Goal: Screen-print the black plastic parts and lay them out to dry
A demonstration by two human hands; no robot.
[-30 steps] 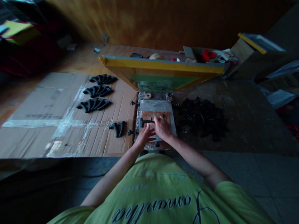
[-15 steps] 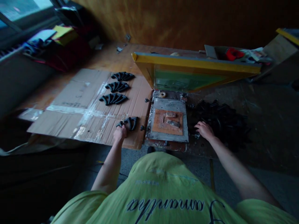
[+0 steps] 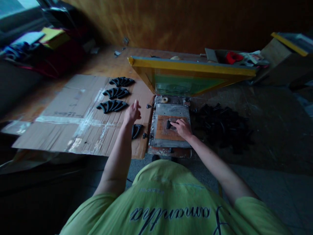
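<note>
Your right hand (image 3: 181,128) is closed over a black forked part (image 3: 168,124), fingers curled on it, pressing it against an orange-brown pad (image 3: 163,130) on the metal platen (image 3: 171,110) of a screen-printing press. Your left hand (image 3: 132,112) is open, fingers extended, and raised over the cardboard sheet (image 3: 73,114), holding nothing. It is just above and beside a single black forked part (image 3: 136,130) lying near the cardboard's edge, next to the press. Farther left on the same sheet, three rows of black forked parts (image 3: 112,106) lie nested together, one row behind another. To the right of the platen, a loose heap of black forked parts (image 3: 222,129) sits directly on the dark, worn workbench (image 3: 271,130). Beyond the platen, the yellow-edged screen frame (image 3: 190,67) stands tilted up, with its green mesh (image 3: 178,85) facing you. A small pale ring (image 3: 164,100) lies on the press base just below it, and a wing screw (image 3: 148,106) sticks out from the press's left side. Behind the frame, an open cardboard box (image 3: 215,55) holds something red (image 3: 233,57). Your lime-green T-shirt (image 3: 171,199) fills the bottom of the view.
</note>
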